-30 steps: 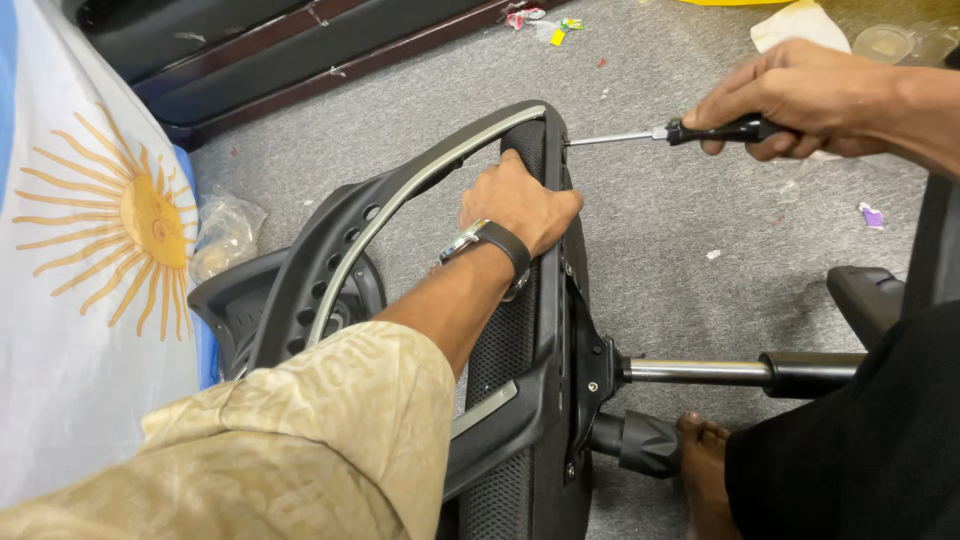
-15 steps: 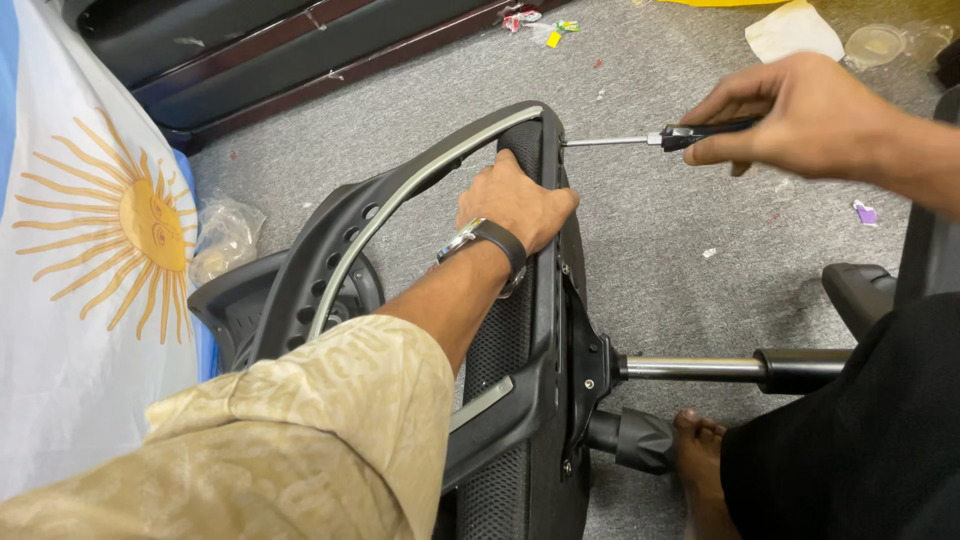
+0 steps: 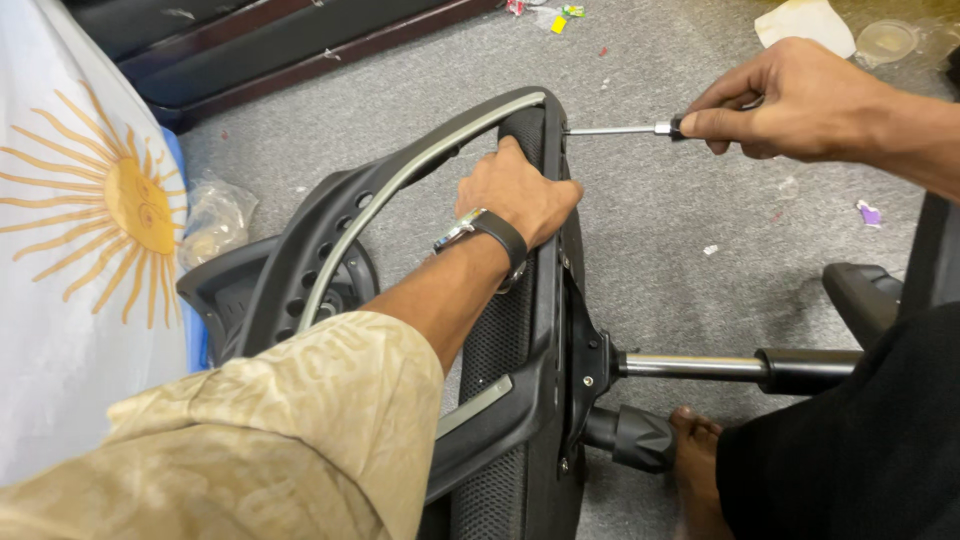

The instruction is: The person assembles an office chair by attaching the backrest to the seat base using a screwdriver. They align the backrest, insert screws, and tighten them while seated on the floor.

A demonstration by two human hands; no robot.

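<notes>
A black office chair (image 3: 545,330) lies on its side on grey carpet, its mesh seat edge-on to me. My left hand (image 3: 515,195), with a watch on the wrist, grips the top of the seat's black frame. My right hand (image 3: 790,100) holds a screwdriver (image 3: 640,129) by its black handle, mostly hidden in the fingers. Its metal shaft runs level to the left and its tip touches the seat frame's upper corner (image 3: 560,128). A curved black backrest arm with a grey strip (image 3: 400,185) arches to the left of my left hand.
The chair's chrome gas cylinder (image 3: 700,367) sticks out to the right above my bare foot (image 3: 700,450). A white and light-blue flag with a yellow sun (image 3: 90,260) hangs at left, a crumpled plastic bag (image 3: 215,215) beside it. Paper scraps litter the carpet; a dark furniture base (image 3: 300,50) runs along the back.
My right hand has turned on the screwdriver handle, fingers re-gripping it, while the tip stays on the frame corner. The left hand keeps its hold on the frame.
</notes>
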